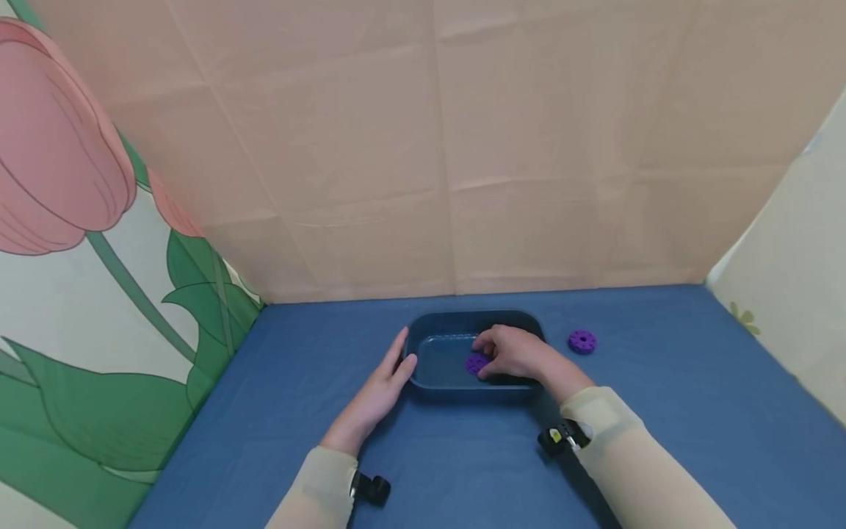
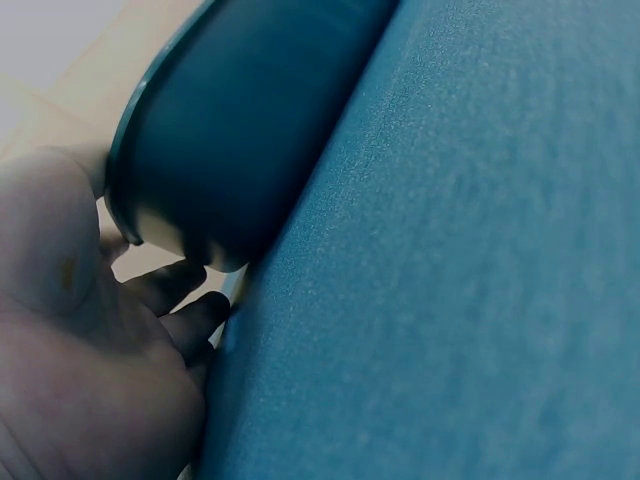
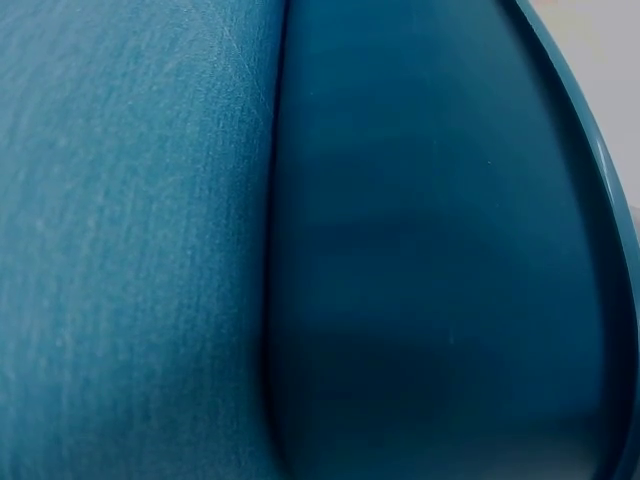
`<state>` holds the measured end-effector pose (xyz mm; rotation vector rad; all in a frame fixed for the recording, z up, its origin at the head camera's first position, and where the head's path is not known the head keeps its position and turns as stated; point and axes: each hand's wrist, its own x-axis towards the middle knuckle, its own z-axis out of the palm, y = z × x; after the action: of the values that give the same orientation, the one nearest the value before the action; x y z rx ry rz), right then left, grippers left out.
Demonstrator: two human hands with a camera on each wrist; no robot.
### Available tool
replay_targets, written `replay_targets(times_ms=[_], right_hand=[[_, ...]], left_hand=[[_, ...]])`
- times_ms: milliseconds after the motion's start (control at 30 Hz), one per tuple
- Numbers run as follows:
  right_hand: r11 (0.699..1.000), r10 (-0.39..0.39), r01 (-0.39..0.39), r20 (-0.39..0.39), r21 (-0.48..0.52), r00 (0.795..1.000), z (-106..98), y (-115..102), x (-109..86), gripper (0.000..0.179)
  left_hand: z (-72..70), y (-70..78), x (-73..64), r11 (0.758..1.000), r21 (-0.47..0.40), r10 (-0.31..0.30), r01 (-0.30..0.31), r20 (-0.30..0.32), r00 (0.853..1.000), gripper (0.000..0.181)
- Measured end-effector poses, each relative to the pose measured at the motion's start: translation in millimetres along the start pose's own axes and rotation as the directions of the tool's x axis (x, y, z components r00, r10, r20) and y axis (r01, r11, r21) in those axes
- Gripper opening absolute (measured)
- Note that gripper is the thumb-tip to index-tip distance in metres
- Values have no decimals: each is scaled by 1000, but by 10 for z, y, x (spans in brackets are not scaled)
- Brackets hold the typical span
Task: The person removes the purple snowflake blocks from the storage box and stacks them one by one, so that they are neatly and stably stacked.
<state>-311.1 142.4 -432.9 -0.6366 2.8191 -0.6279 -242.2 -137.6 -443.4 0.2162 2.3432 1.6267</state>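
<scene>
A dark blue rectangular tray (image 1: 432, 388) stands on the table near its far edge. My left hand (image 1: 380, 386) holds the tray's left end, thumb by the near corner and fingers along the outer wall. In the left wrist view the left hand (image 2: 90, 310) has its fingers bent against that end wall. My right hand (image 1: 518, 354) reaches into the tray over the right wall. Its thumb and fingertips are around a purple disc with holes (image 1: 474, 364) low in the tray. The right wrist view shows only the tray's outer wall (image 3: 430, 240) and cloth, no hand.
A second purple disc (image 1: 582, 342) lies flat on the blue tablecloth (image 1: 667, 411), to the right of the tray. Behind the table hangs a beige sheet (image 1: 449, 184). A wall with painted tulips (image 1: 59, 147) borders the left side.
</scene>
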Motion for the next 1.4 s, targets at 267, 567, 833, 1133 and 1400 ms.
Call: replay_targets(times_ms=[267,567,833,1133,1400], right_hand=[[1000,15,-15,13,0,1000,-3,-19,-2,44],[1000,0,0,15,-14,1000,11,-16,4,38],[997,-74,74,12,10,997,3,-17,-12,34],[998,-54,54,5,-37,999,10,-29,-17,36],[993,-47,41,-46,-107,998,58,-12,-3,38]], left_hand=[[8,-211,132,1000,-2,16,-16,-17,1000,74],[24,-291,170,999,22,39,-38,-43,998,77],[23,-280,176,999,34,38,-36,-54,998,67],[18,-272,170,999,28,37,-35,-46,998,73],[13,-266,154,999,27,39,-38,-42,998,73]])
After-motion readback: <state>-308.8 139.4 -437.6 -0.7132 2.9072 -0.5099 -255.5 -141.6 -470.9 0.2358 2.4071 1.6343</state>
